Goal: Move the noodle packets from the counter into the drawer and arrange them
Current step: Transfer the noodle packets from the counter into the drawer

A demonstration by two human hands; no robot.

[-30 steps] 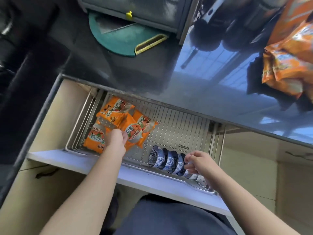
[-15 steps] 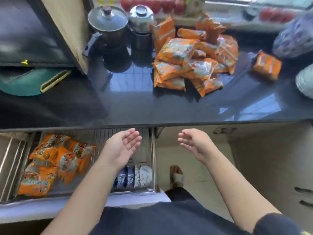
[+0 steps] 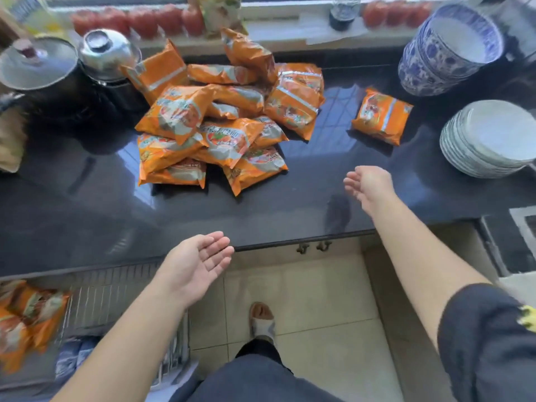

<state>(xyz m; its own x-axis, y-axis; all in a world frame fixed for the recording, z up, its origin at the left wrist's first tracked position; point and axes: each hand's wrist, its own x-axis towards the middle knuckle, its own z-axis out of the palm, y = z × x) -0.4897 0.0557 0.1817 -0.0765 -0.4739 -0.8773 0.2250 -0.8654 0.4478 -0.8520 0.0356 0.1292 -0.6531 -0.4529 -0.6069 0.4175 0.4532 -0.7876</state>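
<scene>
My left hand [image 3: 197, 262]: palm up, fingers straight and loosely together, holding nothing, over counter [image 3: 87, 210] front edge. My right hand [image 3: 367, 184]: fingers relaxed, slightly spread, holding nothing, above counter, right of noodle pile [image 3: 220, 117]. Pile on counter, centre-back; one stray packet [image 3: 381, 116] right of pile, apart from it. Drawer [image 3: 113, 297] open below counter, left; packets in drawer [image 3: 26, 317] at its left end. Since half-second ago: both hands raised from drawer level toward counter, right hand further forward.
</scene>
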